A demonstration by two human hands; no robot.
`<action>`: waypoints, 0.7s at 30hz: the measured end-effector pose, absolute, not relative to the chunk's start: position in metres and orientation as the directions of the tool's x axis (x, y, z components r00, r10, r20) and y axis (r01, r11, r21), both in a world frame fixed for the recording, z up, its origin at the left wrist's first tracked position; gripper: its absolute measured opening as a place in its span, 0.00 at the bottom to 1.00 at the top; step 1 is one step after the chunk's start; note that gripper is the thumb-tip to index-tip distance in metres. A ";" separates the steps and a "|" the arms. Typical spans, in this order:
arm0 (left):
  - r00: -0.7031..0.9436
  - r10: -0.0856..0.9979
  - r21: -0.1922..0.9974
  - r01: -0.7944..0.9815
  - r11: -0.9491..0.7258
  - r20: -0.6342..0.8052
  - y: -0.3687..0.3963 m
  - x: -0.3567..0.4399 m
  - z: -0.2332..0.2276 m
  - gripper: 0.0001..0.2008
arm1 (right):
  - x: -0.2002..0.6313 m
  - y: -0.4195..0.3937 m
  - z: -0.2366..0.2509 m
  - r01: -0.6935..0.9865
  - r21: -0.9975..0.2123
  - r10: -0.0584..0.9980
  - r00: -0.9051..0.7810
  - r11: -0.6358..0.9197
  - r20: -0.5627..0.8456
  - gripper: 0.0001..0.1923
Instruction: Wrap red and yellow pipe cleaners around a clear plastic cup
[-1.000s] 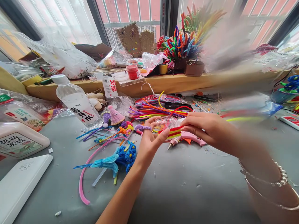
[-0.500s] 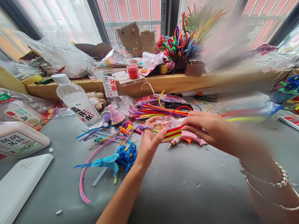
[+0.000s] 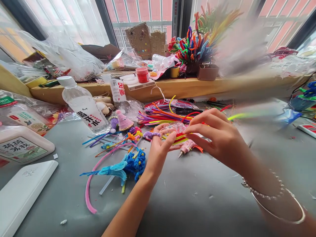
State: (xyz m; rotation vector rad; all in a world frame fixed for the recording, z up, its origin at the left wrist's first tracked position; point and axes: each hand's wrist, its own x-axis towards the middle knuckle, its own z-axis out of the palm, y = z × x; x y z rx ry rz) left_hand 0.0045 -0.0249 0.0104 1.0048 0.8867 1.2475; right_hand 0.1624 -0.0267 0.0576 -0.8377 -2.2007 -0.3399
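My left hand (image 3: 160, 149) is closed around a small bundle of red and yellow pipe cleaners (image 3: 180, 139), thumb on top. A purple fuzzy ring (image 3: 151, 135) sits on one of its fingers. My right hand (image 3: 219, 140) pinches the red pipe cleaner close to the left thumb, its other fingers arched above. Behind the bundle shows a clear plastic wrapper (image 3: 174, 127); whether a hand touches it I cannot tell. Just under the bundle lies a pink glue gun (image 3: 188, 146), partly hidden by the right hand. Blue pipe-cleaner flowers (image 3: 135, 163) lie beside the left forearm.
Loose pipe cleaners (image 3: 158, 115) are heaped behind the hands. A water bottle (image 3: 85, 107), a jug (image 3: 24, 144) and a white power bank (image 3: 28, 194) stand or lie at left. A curved pink strip (image 3: 88, 194) rests on the grey table. Clutter covers the wooden ledge (image 3: 153, 91).
My right hand has shifted left toward the left thumb, its fingers more raised and arched, covering more of the glue gun. The left hand keeps its hold; the view shifts slightly.
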 end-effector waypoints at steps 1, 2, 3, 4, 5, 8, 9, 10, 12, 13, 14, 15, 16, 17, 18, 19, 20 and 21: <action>0.126 0.992 0.944 -0.327 0.038 0.003 -0.025 0.005 0.010 0.25 | 0.161 -0.027 0.057 0.658 -0.002 0.450 -0.512 0.753 0.732 0.05; 0.127 0.992 0.944 -0.327 0.039 0.003 -0.025 0.005 0.010 0.26 | 0.159 -0.027 0.056 0.657 0.008 0.442 -0.516 0.754 0.734 0.05; 0.126 0.992 0.945 -0.326 0.039 0.002 -0.025 0.005 0.010 0.26 | 0.158 -0.027 0.055 0.656 0.016 0.437 -0.521 0.755 0.734 0.05; 0.125 0.992 0.945 -0.325 0.039 0.002 -0.025 0.005 0.010 0.26 | 0.157 -0.027 0.054 0.653 0.022 0.432 -0.526 0.757 0.733 0.05; 0.124 0.992 0.945 -0.325 0.039 0.002 -0.025 0.005 0.011 0.26 | 0.156 -0.027 0.054 0.649 0.027 0.426 -0.530 0.760 0.733 0.05; 0.120 0.993 0.941 -0.337 0.042 -0.001 -0.025 0.006 0.011 0.25 | 0.155 -0.027 0.053 0.642 0.033 0.419 -0.536 0.766 0.733 0.06; 0.120 0.993 0.938 -0.343 0.045 -0.003 -0.025 0.006 0.011 0.24 | 0.154 -0.027 0.053 0.643 0.032 0.419 -0.536 0.766 0.733 0.06; 0.119 0.993 0.936 -0.349 0.047 -0.006 -0.025 0.006 0.011 0.24 | 0.154 -0.027 0.053 0.643 0.031 0.420 -0.535 0.765 0.733 0.07; 0.119 0.993 0.934 -0.355 0.048 -0.006 -0.025 0.007 0.012 0.24 | 0.154 -0.027 0.052 0.643 0.025 0.423 -0.532 0.765 0.733 0.07; 0.120 0.993 0.933 -0.356 0.047 -0.004 -0.025 0.007 0.012 0.24 | 0.154 -0.027 0.052 0.643 0.024 0.423 -0.531 0.765 0.734 0.07; 0.122 0.993 0.934 -0.355 0.046 -0.002 -0.025 0.007 0.012 0.24 | 0.154 -0.027 0.052 0.643 0.022 0.424 -0.530 0.766 0.735 0.07; 0.123 0.992 0.935 -0.353 0.045 -0.001 -0.025 0.007 0.012 0.23 | 0.154 -0.027 0.052 0.642 0.021 0.424 -0.530 0.767 0.734 0.07; 0.123 0.992 0.936 -0.350 0.044 -0.001 -0.025 0.006 0.012 0.23 | 0.154 -0.027 0.052 0.640 0.020 0.423 -0.531 0.768 0.735 0.07; 0.124 0.992 0.936 -0.348 0.043 0.000 -0.025 0.006 0.012 0.23 | 0.154 -0.027 0.052 0.639 0.020 0.421 -0.530 0.769 0.737 0.06; 0.125 0.992 0.937 -0.347 0.044 0.000 -0.025 0.006 0.012 0.23 | 0.154 -0.027 0.052 0.638 0.021 0.419 -0.530 0.770 0.737 0.06; 0.126 0.992 0.937 -0.347 0.044 0.000 -0.025 0.006 0.012 0.23 | 0.154 -0.027 0.052 0.639 0.021 0.419 -0.529 0.769 0.738 0.06; 0.127 0.992 0.937 -0.347 0.044 0.001 -0.025 0.006 0.012 0.23 | 0.154 -0.027 0.051 0.642 0.021 0.421 -0.527 0.766 0.738 0.06; 0.126 0.992 0.937 -0.346 0.043 0.001 -0.025 0.006 0.012 0.24 | 0.154 -0.027 0.051 0.646 0.021 0.423 -0.525 0.763 0.738 0.07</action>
